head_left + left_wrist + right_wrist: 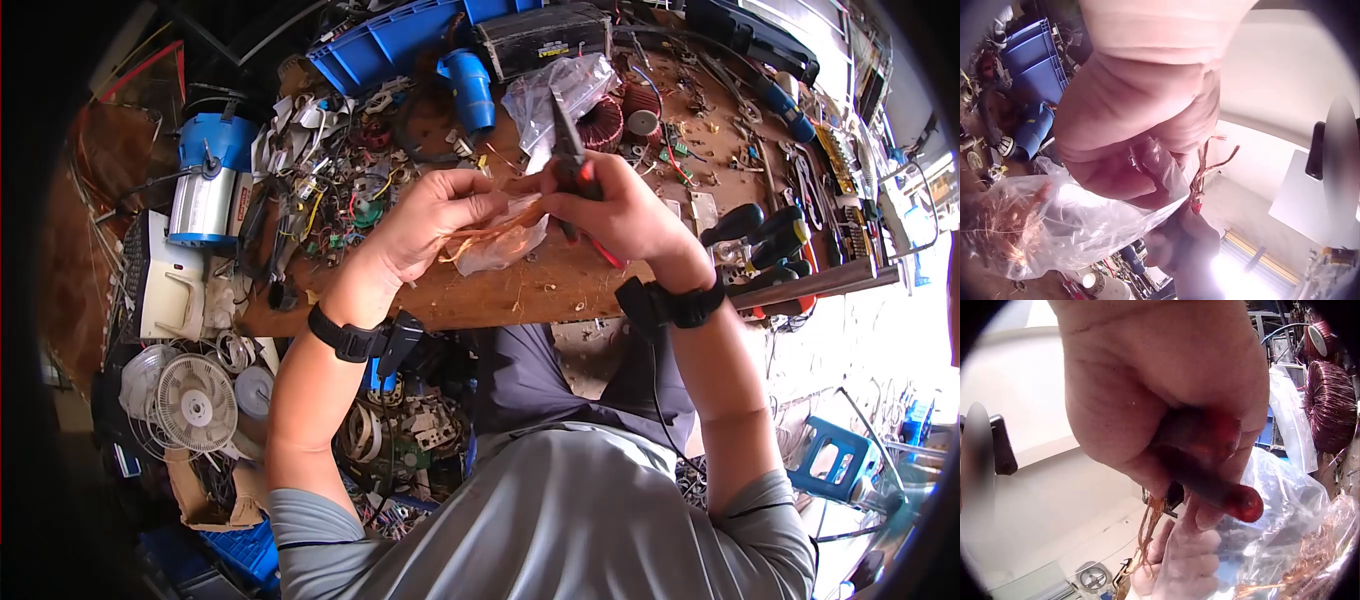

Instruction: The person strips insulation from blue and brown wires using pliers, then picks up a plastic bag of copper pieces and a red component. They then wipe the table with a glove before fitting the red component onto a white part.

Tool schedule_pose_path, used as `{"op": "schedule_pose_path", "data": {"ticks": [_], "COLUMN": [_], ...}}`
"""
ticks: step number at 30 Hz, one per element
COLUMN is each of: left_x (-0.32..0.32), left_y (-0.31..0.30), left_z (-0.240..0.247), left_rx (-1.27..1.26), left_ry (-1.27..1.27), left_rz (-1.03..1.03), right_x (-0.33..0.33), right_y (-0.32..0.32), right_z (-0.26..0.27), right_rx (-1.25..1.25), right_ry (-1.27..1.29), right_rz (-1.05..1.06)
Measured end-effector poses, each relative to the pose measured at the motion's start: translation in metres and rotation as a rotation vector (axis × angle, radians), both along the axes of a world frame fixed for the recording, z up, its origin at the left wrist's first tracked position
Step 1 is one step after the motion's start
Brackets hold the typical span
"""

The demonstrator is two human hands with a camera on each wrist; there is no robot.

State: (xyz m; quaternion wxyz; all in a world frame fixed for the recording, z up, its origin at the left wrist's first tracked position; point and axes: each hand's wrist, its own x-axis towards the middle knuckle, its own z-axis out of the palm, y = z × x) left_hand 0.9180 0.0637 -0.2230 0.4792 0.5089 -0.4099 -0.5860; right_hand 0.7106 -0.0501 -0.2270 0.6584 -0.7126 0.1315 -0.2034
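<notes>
A bunch of copper wire (1147,534) hangs by its upper end from the fingertips of the right hand (625,210), above the near edge of the wooden bench (590,295). The same hand is closed round the red-and-black handles of the pliers (567,140), whose jaws point away from the person. Beside the bunch, the left hand (445,215) pinches the gathered plastic of a clear bag (1079,219); tangled copper strands (1007,231) lie inside it.

Beyond the pliers are a second clear plastic bag (540,95), a ring-shaped coil of dark red wire (600,125) and a blue cylinder (468,90). Dark-handled screwdrivers (760,235) lie on the person's right. On the left stand a blue-and-silver canister (205,185) and, lower, a white fan (197,402).
</notes>
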Motion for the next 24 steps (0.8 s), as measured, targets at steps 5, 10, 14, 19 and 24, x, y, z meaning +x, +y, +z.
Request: {"op": "schedule_pose_path", "data": {"ticks": [5, 10, 14, 19, 24], "left_x": [0.002, 0.004, -0.003, -0.016, -0.02], "left_y": [0.003, 0.004, 0.013, 0.025, 0.029], "left_z": [0.008, 0.019, 0.027, 0.034, 0.037], "left_rx": [-0.052, -0.177, -0.277, -0.357, -0.371], "left_ry": [-0.024, -0.272, -0.489, -0.773, -0.819], "left_rz": [0.07, 0.163, 0.275, 0.268, 0.347], "right_x": [-0.015, -0.039, -0.049, -0.049, -0.037], "right_y": [0.022, 0.027, 0.033, 0.04, 0.031], "right_z": [-0.002, 0.007, 0.016, 0.045, 0.075], "right_rx": [-0.032, -0.164, 0.045, 0.049, -0.201], "right_ry": [-0.198, -0.04, 0.003, -0.19, -0.06], "right_rz": [-0.162, -0.098, -0.148, -0.422, -0.534]}}
